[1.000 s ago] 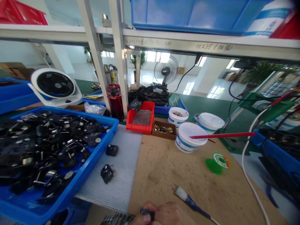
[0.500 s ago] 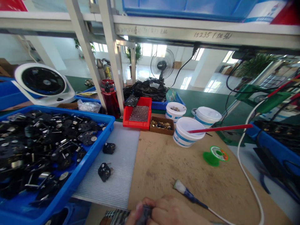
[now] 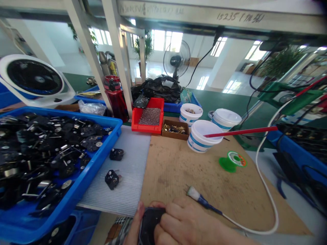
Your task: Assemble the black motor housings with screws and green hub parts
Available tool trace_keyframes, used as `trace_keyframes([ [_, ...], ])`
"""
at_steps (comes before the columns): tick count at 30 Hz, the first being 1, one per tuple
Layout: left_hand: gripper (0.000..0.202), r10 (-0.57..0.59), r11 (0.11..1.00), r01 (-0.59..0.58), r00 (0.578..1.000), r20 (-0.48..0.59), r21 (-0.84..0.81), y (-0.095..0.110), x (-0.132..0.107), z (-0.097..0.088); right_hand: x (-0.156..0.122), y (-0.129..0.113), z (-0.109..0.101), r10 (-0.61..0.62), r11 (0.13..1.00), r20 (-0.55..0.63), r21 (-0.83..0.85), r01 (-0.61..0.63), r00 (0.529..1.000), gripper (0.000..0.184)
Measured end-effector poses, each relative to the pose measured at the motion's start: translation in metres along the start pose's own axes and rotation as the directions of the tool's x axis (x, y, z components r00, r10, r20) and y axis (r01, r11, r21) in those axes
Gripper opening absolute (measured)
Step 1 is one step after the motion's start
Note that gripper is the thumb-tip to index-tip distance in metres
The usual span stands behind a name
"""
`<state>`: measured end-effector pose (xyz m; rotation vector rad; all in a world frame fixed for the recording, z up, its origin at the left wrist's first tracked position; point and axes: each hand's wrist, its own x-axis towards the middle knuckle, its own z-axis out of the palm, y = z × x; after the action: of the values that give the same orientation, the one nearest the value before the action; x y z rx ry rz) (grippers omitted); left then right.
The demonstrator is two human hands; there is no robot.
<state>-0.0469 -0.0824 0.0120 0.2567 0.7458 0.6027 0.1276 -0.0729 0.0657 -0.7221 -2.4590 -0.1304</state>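
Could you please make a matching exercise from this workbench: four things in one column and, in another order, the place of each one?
Things:
1. Dark granules
2. Green spool
3. Black pinned parts
4. Small brass-coloured pieces

Places:
A. Brown box
B. Blue tray
C. Red bin
D. Wooden board

Pairs: 1-C, 2-D, 3-B, 4-A.

Just ahead of the right hand (image 3: 186,221), the brown tabletop (image 3: 176,173) carries a blue-handled brush (image 3: 204,200), though it may be an iron, with a white cord (image 3: 245,226) looping away to the hand's right. Farther ahead and right lie a green solder spool (image 3: 231,161) and a white plastic bucket (image 3: 198,144). Straight ahead sit a brown box (image 3: 176,134) and a red tray (image 3: 145,128). Ahead and left, a ribbed grey mat (image 3: 127,190) holds two black plug bodies (image 3: 112,179) beside a blue bin (image 3: 89,166).
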Motion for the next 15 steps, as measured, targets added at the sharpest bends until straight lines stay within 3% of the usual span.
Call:
trace_keyframes([
  [2,0.053,-0.030,0.996,0.035,0.998,0.062,-0.082,-0.003,0.001,0.004,-0.002,0.007,0.000,0.033,0.999,-0.024,-0.013,-0.033,0.999,0.043],
  [4,0.058,0.008,0.996,0.006,0.989,0.147,-0.094,-0.003,0.001,0.008,-0.008,0.023,0.007,0.253,0.964,0.008,-0.081,-0.252,0.967,0.044],
  [7,0.056,0.128,0.991,-0.113,0.966,0.225,-0.076,0.002,-0.001,0.013,-0.021,0.055,0.022,0.587,0.798,0.097,-0.239,-0.554,0.804,0.035],
  [10,0.052,0.178,0.984,-0.166,0.957,0.231,-0.071,0.008,-0.003,0.014,-0.031,0.070,0.024,0.658,0.741,0.134,-0.287,-0.607,0.741,0.020],
  [12,0.050,0.201,0.979,-0.193,0.956,0.212,-0.060,0.010,-0.004,0.013,-0.030,0.062,0.014,0.666,0.737,0.110,-0.254,-0.627,0.738,0.015],
  [15,0.048,0.243,0.970,-0.240,0.958,0.152,-0.037,0.011,-0.004,0.015,-0.019,0.033,-0.007,0.578,0.803,0.119,0.092,-0.589,0.807,0.016],
])
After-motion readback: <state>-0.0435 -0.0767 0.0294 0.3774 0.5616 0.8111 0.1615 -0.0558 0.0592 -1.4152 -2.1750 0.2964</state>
